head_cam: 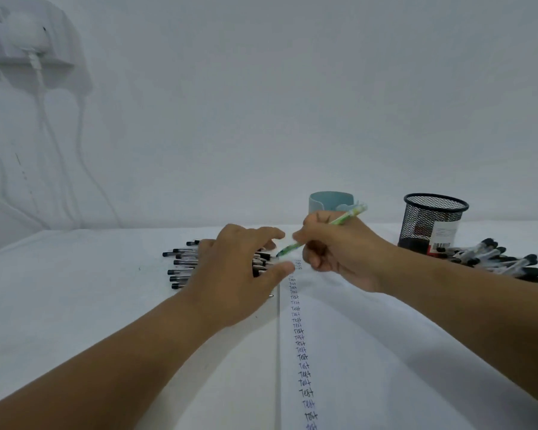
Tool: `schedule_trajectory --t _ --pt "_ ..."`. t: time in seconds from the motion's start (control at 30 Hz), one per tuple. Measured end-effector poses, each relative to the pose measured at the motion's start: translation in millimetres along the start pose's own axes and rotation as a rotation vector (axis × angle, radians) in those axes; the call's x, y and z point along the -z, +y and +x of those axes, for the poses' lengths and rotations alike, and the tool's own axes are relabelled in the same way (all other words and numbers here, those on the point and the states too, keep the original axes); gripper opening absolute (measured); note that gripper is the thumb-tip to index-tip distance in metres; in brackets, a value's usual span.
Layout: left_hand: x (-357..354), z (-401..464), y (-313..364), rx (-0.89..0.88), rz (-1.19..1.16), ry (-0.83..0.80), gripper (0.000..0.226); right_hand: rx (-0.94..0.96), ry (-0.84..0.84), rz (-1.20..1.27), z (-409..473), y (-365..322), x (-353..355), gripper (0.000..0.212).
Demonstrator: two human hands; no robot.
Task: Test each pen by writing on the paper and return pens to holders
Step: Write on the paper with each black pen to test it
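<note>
My right hand (pixel 339 246) grips a green pen (pixel 347 216), its tip pointing down-left just above the top of the white paper (pixel 370 352). A long column of the handwritten word "Test" (pixel 300 339) runs down the paper's left side. My left hand (pixel 233 274) hovers with spread fingers over a pile of black-capped pens (pixel 180 263) left of the paper, its fingertips close to the green pen's tip. A light blue holder (pixel 326 204) stands behind my right hand, partly hidden. A black mesh holder (pixel 432 223) stands further right.
A second pile of black-capped pens (pixel 497 262) lies at the right, beside the mesh holder. White cables (pixel 44 125) hang down the wall at far left from a white shelf (pixel 28 54). The table (pixel 75 290) is white.
</note>
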State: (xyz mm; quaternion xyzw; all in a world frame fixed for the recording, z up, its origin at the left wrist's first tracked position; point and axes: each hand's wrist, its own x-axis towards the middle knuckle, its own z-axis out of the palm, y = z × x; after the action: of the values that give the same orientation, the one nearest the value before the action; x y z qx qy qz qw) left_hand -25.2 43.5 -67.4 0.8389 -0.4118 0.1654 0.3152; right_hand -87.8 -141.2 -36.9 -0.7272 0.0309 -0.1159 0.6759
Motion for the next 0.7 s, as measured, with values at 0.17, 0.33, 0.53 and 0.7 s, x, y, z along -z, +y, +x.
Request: schedule_trajectory --t 0.17,0.33,0.53,0.7 --pt "-2 -1 -16 -0.062 0.234 -0.193 0.063 0.035 0.078 -0.005 13 1 15 0.017" --pt "-6 0 -15 -0.134 0.298 -0.326 0.068 0.062 0.099 -0.246 16 31 10 0.01" --pt "-6 -1 -13 -0.127 0.31 -0.347 0.074 0.082 0.069 -0.406 16 38 15 0.006" --pt "-6 -1 -14 -0.127 0.309 -0.355 0.074 0.069 0.137 -0.523 19 41 14 0.011"
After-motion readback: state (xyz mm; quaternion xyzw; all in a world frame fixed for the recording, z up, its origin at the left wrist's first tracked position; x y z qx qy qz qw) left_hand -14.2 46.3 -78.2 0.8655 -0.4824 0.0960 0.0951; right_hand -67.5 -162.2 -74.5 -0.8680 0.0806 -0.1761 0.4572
